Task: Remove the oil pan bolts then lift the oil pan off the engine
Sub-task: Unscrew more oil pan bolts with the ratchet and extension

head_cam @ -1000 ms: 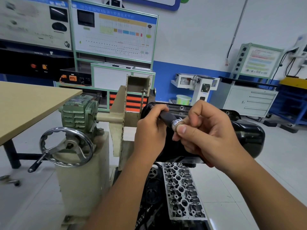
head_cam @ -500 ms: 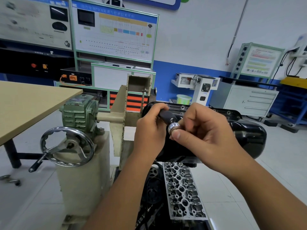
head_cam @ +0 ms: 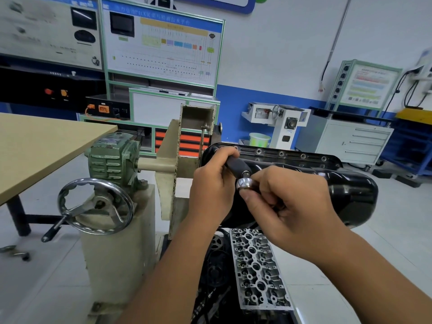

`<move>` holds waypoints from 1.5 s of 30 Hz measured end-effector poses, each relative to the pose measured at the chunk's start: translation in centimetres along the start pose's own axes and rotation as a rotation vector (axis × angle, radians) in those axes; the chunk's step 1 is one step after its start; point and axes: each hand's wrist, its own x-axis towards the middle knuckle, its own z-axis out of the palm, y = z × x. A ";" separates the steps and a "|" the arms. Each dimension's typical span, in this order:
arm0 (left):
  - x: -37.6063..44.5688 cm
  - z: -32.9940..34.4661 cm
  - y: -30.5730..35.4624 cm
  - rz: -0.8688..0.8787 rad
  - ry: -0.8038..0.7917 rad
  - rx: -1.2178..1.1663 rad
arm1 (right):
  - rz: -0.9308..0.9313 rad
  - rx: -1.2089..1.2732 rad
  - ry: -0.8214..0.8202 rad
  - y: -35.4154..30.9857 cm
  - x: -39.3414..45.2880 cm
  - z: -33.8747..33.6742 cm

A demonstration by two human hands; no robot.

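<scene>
Both hands on ratchet (head_cam: 240, 170), oil pan (head_cam: 327, 181)

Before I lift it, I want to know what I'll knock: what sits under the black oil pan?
Under the oil pan the engine hangs upside down; its grey metal head and a dark pulley show. Both hands and the tool cover the joint between.
</scene>
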 end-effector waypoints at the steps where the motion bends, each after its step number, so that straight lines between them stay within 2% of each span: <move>1: 0.0 0.0 -0.1 -0.003 -0.002 -0.002 | 0.002 -0.007 -0.006 0.1 0.0 0.0; 6: -0.1 0.0 0.0 -0.005 -0.002 0.027 | 0.076 0.069 -0.041 0.2 0.1 -0.2; 15: 0.1 -0.4 -0.4 0.046 0.001 0.056 | 0.504 0.687 -0.169 0.1 2.1 -1.3; 21: 0.3 -0.6 -0.1 0.072 -0.022 0.104 | 0.610 0.900 -0.221 0.7 2.5 -1.6; 24: 0.5 -0.8 0.3 0.079 -0.028 0.113 | 0.628 0.959 -0.110 0.0 1.7 -0.9; 28: 0.2 -0.6 1.0 0.025 -0.004 0.174 | 0.698 1.138 0.207 -1.8 -0.3 2.0; 31: -0.2 -0.4 2.0 -0.053 0.001 0.195 | 0.732 1.185 0.393 -3.2 -0.6 3.9; 34: -0.7 -0.6 2.6 -0.198 -0.029 -0.239 | 0.789 1.169 0.492 -4.3 -0.3 5.0; 36: -1.0 -0.8 2.4 -0.226 -0.040 -0.440 | 0.808 1.154 0.501 -4.7 -0.2 5.5; 38: -0.8 -0.9 2.3 -0.214 -0.057 -0.505 | 0.792 1.129 0.480 -4.6 0.0 5.6; 41: -0.1 -1.4 1.6 -0.043 -0.036 -0.236 | 0.740 1.036 0.355 -3.9 0.3 4.7; 43: 0.3 -1.8 0.8 0.048 -0.064 -0.017 | 0.713 0.972 0.176 -2.8 0.8 3.2; 45: 0.5 -2.0 0.2 0.050 -0.094 0.029 | 0.671 0.905 -0.062 -1.4 1.9 1.1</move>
